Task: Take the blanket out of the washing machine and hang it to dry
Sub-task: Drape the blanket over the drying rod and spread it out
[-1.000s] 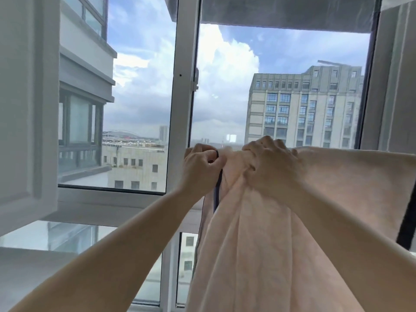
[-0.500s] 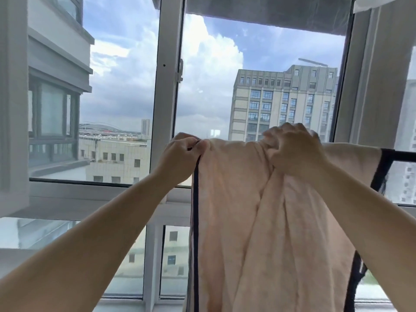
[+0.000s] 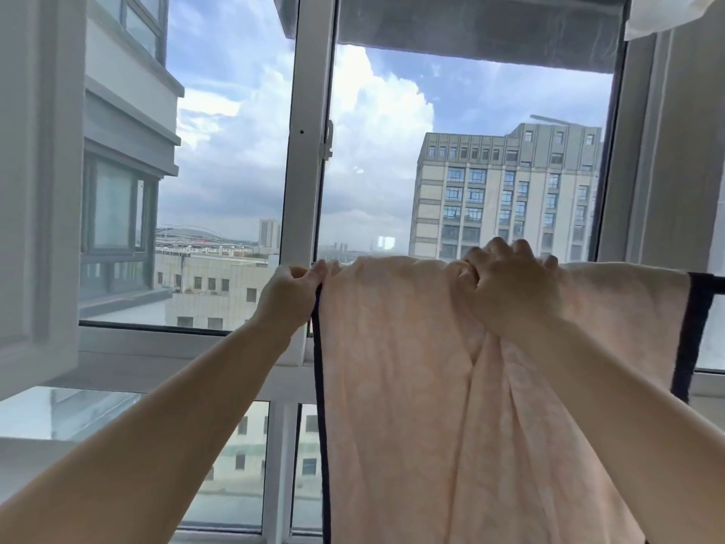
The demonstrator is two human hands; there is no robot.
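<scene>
Left hand, raised at the end of a bare outstretched forearm, pinches the upper left corner of the blanket between thumb and curled fingers, at the point where the dark trim of the left edge begins. Right hand, knuckles toward the camera and fingers curled over the top fold, grips a bunched gather of the same blanket further right, so that pleats fan downward from the grasp. The blanket is pale peach with a faint woven pattern and hangs in front of the window, its top edge stretched roughly level between and beyond the two hands; the support beneath that fold is hidden by the cloth. The fabric falls past the lower border of the view. A second strip of dark trim runs down the right edge, just beyond the right forearm. Behind the blanket stands a white window frame with a central upright bearing a latch, and lower panes below a horizontal rail. Through the glass: a multi-storey grey building at right, low rooftops at centre, a neighbouring facade at left, and a blue sky with heavy white cloud. A white cloth shows in the upper right corner
</scene>
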